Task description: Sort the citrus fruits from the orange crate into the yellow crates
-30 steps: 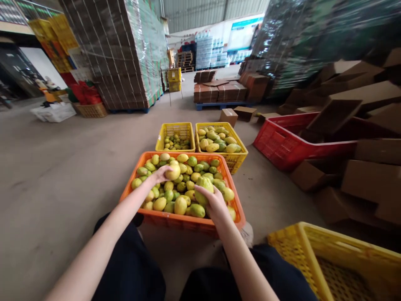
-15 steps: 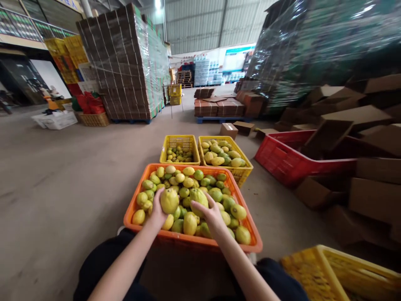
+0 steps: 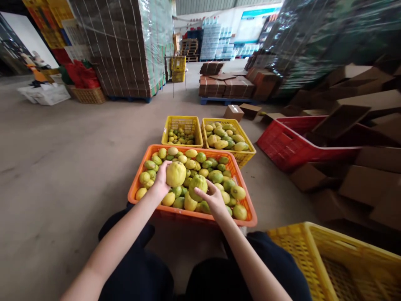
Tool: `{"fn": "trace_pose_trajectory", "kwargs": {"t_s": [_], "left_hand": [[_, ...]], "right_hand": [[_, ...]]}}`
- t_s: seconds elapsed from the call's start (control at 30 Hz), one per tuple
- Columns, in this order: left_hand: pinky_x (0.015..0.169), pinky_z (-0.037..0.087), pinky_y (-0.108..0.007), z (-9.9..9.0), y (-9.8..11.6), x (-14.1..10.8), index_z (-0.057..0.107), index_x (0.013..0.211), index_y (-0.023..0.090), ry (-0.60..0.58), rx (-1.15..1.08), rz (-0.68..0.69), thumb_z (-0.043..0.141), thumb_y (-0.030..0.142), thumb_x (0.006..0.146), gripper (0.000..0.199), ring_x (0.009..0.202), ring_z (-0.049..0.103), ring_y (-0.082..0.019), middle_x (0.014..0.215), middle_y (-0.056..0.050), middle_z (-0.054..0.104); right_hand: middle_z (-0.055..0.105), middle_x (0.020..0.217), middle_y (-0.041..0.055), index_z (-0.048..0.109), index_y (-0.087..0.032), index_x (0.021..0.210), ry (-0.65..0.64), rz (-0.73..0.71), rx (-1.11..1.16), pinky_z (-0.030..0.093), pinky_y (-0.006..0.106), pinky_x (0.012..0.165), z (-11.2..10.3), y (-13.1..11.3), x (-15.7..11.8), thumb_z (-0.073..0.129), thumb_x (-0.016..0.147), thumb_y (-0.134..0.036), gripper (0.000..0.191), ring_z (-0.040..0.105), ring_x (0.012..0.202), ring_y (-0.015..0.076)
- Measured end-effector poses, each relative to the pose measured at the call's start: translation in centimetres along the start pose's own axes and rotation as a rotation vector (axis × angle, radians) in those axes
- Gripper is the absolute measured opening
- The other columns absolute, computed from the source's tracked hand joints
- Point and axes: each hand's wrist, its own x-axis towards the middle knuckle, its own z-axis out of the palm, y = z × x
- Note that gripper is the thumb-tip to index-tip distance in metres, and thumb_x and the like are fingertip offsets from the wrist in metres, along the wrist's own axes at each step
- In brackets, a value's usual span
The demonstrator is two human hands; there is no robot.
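Observation:
An orange crate (image 3: 138, 184) full of yellow and green fruits stands in front of my knees. Above its middle, my left hand (image 3: 162, 180) is closed round a large yellow fruit (image 3: 176, 174). Just to the right and a bit lower, my right hand (image 3: 213, 198) grips a yellow-green, ribbed fruit (image 3: 198, 187), with the thumb across its near side. The two held fruits are close together but apart. Other fruits lie loose below and around both hands.
Two yellow crates with fruit, one (image 3: 182, 118) at left and one (image 3: 246, 156) at right, stand behind the orange one. A red crate (image 3: 278, 144) and cardboard boxes (image 3: 369, 186) lie right. A yellow crate (image 3: 308, 251) is at the near right.
The view has tilted down, so the crates appear higher. My left hand has raised its fruit a little, and my right hand has turned its fruit and brought it slightly nearer.

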Motion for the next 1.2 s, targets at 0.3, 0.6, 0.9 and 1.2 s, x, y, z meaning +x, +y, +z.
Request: {"fn": "trace_pose_trajectory", "kwargs": {"t_s": [0.3, 0.6, 0.9, 1.2], "left_hand": [[0.088, 0.056, -0.035, 0.4, -3.6, -2.2, 0.062, 0.069, 0.021, 0.064, -0.079, 0.176, 0.061, 0.043, 0.069, 0.022, 0.108, 0.07, -0.03, 0.081, -0.007, 0.075], [0.094, 0.05, -0.035, -0.3, -2.8, -3.3, 0.071, 0.072, 0.022, -0.052, 0.28, 0.537, 0.056, 0.044, 0.082, 0.029, 0.109, 0.068, -0.03, 0.095, -0.006, 0.077], [0.096, 0.053, -0.036, 0.3, -2.4, -2.7, 0.07, 0.078, 0.02, -0.007, 0.019, 0.292, 0.07, 0.049, 0.076, 0.028, 0.114, 0.067, -0.03, 0.101, -0.008, 0.078], [0.089, 0.061, -0.038, 1.1, -2.1, -3.1, 0.068, 0.105, 0.019, 0.078, -0.309, -0.244, 0.052, 0.05, 0.094, 0.037, 0.113, 0.069, -0.031, 0.106, -0.01, 0.077]], "right_hand": [[0.077, 0.109, 0.0059, 0.072, -0.023, 0.108, 0.009, -0.073, -0.026, 0.057, 0.043, 0.095, 1.3, 1.6, -0.9, 0.094, 0.053, -0.042, 0.062, 0.071, 0.105, 0.0294], [0.071, 0.123, 0.0074, 0.072, -0.027, 0.116, 0.079, -0.271, -0.141, 0.054, 0.045, 0.102, 1.3, 2.4, -1.1, 0.096, 0.055, -0.038, 0.066, 0.063, 0.123, 0.033], [0.07, 0.123, 0.0079, 0.069, -0.025, 0.114, 0.068, -0.298, -0.211, 0.05, 0.045, 0.106, 1.4, 1.2, -1.3, 0.092, 0.06, -0.039, 0.061, 0.064, 0.119, 0.0307], [0.07, 0.084, 0.0005, 0.058, -0.026, 0.095, 0.174, 0.08, -0.006, 0.06, 0.03, 0.056, 1.7, 1.2, -0.7, 0.082, 0.068, -0.054, 0.046, 0.07, 0.074, 0.0213]]}}
